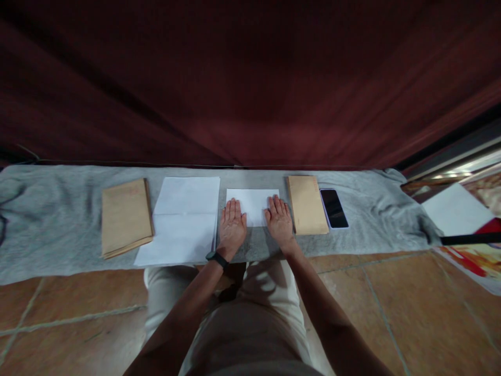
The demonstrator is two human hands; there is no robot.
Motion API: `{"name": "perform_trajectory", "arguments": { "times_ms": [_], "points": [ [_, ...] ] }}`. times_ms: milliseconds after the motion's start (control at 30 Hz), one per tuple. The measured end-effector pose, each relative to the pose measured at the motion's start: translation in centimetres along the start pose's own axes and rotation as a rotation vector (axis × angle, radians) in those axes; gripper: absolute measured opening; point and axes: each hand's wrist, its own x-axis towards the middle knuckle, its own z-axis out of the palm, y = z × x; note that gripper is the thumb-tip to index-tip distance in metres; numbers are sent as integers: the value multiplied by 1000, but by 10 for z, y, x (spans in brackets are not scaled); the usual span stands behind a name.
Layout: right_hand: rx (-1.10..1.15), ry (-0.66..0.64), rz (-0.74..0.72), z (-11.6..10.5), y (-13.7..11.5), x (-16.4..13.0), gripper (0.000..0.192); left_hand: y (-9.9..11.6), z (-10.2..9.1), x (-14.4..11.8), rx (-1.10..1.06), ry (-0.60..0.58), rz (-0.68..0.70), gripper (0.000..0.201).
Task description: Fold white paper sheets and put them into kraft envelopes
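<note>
A small white folded paper [253,204] lies flat on the grey cloth in front of me. My left hand [232,224] rests palm down on its left end, fingers stretched out. On its right end lies my right hand [280,222], also flat, with the fingers spread. Left of my left hand is a stack of larger white sheets [186,209] with a crease across the middle. Close beside my right hand sits a stack of brown envelopes [308,206]. Neither hand grips anything.
Another pile of brown envelopes [126,216] lies at the left, partly against the white sheets. A phone [334,208] with a dark screen is right of the envelopes. The grey cloth [376,214] covers a narrow surface, backed by a dark red curtain [250,94].
</note>
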Motion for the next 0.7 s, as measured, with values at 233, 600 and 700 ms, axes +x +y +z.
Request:
{"name": "perform_trajectory", "arguments": {
  "times_ms": [233,600,700],
  "points": [
    [27,36,51,-5,-10,-6,52,14,0,3,-43,27,48,60],
    [42,-115,-80,-12,-10,-28,50,18,-3,-6,-12,-139,213,57],
    [22,-70,-37,-13,-3,-33,50,10,-7,-10,0,-123,197,57]
  ]
}}
